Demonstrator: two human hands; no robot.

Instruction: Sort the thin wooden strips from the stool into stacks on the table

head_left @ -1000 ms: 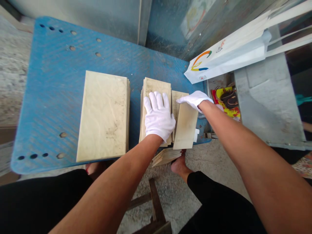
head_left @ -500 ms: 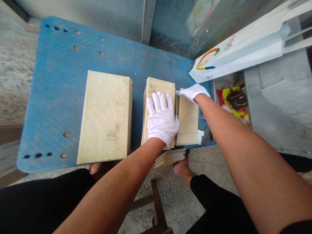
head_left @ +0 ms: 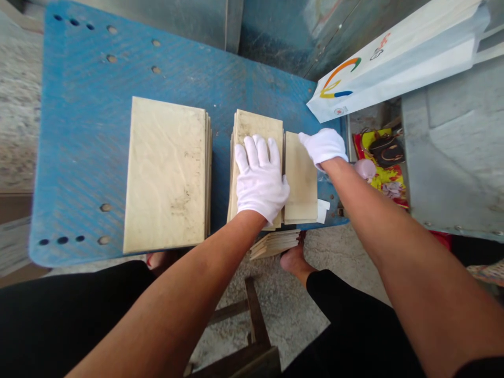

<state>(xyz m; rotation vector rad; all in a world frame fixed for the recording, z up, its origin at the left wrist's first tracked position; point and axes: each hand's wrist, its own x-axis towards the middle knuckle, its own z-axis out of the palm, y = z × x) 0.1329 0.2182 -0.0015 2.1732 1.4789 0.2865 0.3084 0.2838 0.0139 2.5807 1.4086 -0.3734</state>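
Note:
Both my hands wear white gloves. My left hand [head_left: 262, 178] lies flat with its fingers spread on the middle stack of thin cream boards [head_left: 262, 123], over its lower half. My right hand [head_left: 325, 146] is at the upper right edge of a narrower cream stack [head_left: 301, 184], its fingers curled. What those fingers hold, if anything, is hidden. Left of the middle stack lies a wider stack of cream boards [head_left: 165, 173], its top board marked with dark smudges. A small white piece [head_left: 323, 211] sticks out beside the narrow stack's lower right corner.
The stacks rest on a blue perforated table [head_left: 79, 131]. A white paper bag [head_left: 397, 63] stands at the upper right beside a grey metal surface [head_left: 457, 168]. More boards [head_left: 275, 244] sit below the table's front edge, near my foot. A wooden stool [head_left: 255, 315] is underneath.
My right hand has moved right, from the gap between the middle and narrow stacks to the narrow stack's outer edge. The narrow stack now sits flatter beside the middle one. My left hand stays put.

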